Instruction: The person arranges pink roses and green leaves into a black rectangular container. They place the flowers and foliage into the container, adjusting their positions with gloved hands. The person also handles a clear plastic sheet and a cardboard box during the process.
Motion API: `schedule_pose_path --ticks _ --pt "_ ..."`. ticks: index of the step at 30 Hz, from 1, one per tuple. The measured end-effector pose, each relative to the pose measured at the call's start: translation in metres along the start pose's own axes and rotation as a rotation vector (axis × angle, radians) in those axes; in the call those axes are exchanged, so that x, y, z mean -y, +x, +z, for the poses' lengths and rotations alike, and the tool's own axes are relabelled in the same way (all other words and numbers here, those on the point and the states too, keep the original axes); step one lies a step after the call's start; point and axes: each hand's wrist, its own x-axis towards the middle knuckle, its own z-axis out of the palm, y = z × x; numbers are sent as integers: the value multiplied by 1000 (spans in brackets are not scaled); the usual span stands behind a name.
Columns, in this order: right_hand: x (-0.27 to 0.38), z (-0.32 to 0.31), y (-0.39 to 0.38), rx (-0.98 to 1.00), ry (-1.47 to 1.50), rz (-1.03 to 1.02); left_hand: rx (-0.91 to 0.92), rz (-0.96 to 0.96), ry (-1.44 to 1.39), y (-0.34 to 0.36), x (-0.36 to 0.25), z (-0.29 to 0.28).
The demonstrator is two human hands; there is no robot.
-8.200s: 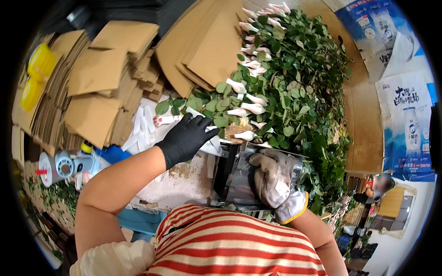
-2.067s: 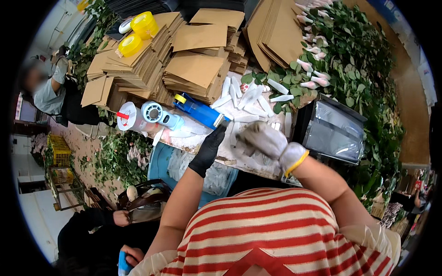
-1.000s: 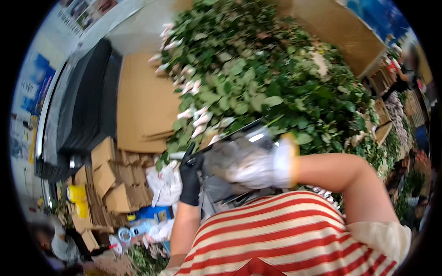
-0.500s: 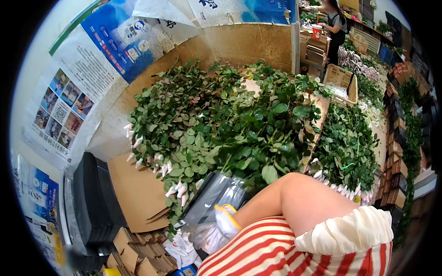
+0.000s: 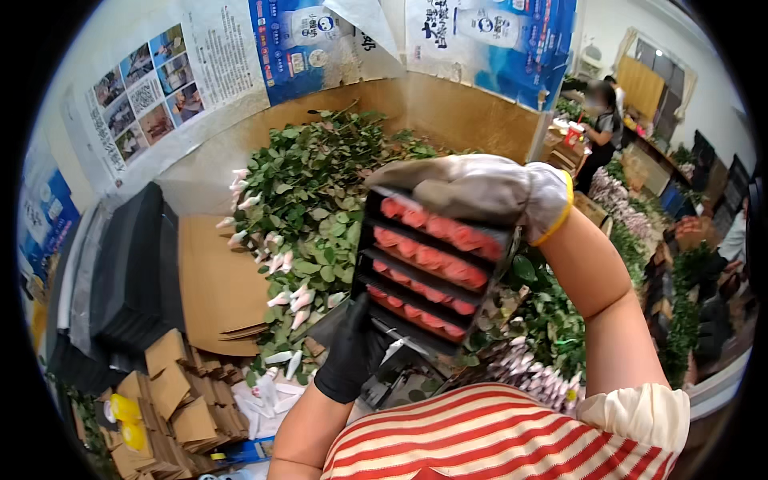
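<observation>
Between my hands is a bundle of pink-red roses (image 5: 428,260), their heads showing in several rows divided by black sheets. My left hand (image 5: 352,352), in a black glove, grips the bundle's lower left edge. Across its top lies my right hand (image 5: 480,190), in a greyish work glove with a yellow-edged cuff, its fingers curled over the far side and partly hidden. Behind and left of the bundle spreads a pile of leafy rose stems (image 5: 308,188). White-wrapped rose buds (image 5: 300,304) poke out along the pile's near left edge.
Dark foam sheets (image 5: 136,272) and a cardboard sheet (image 5: 220,288) stand at left. Folded cardboard pieces (image 5: 188,400) and yellow tape rolls (image 5: 126,412) lie nearer. More wrapped buds (image 5: 536,372) lie right of the bundle. A person (image 5: 606,132) stands at the far right.
My right hand has risen from low in front of me to the top of the rose bundle, which has come into view. My left hand now shows too. The whole view has shifted.
</observation>
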Motion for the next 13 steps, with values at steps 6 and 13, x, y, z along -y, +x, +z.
schedule_pose_path --ticks 6,13 --pt "14 -8 -62 -231 326 -40 14 -1 415 -10 17 53" --pt "-46 -47 -125 -455 115 -36 -24 -134 121 -14 36 83"
